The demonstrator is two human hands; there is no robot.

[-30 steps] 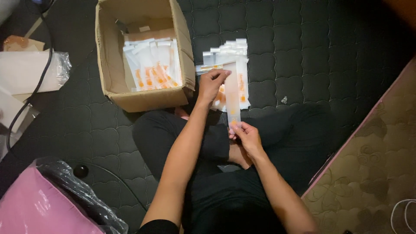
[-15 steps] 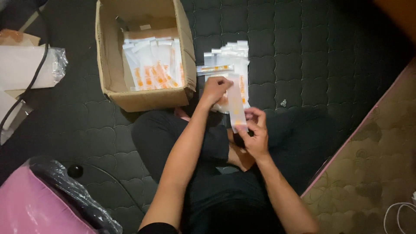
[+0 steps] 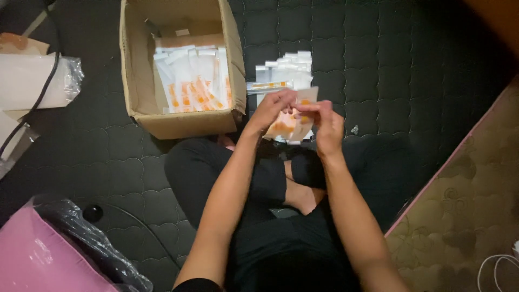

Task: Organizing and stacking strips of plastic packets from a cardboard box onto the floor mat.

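I sit cross-legged on a dark quilted mat. Both hands hold one small clear packet (image 3: pixel 303 112) with orange contents, raised over my lap. My left hand (image 3: pixel 273 108) pinches its left side, and my right hand (image 3: pixel 323 123) grips its right side and top. Just beyond my hands lies a pile of similar white and orange packets (image 3: pixel 286 73) on the mat. An open cardboard box (image 3: pixel 141 103) to the left holds several more packets (image 3: pixel 192 81) standing in rows.
A clear plastic-wrapped bundle (image 3: pixel 38 81) and a black cable (image 3: pixel 40 97) lie at the far left. A pink thing under dark plastic wrap (image 3: pixel 48 254) fills the lower left corner. A pink-edged patterned surface (image 3: pixel 470 216) borders the right, with a white cord (image 3: pixel 497 270) on it.
My right hand rose from below the packet to meet my left hand at its top. The long packet, earlier held upright, now sits folded or turned between both hands.
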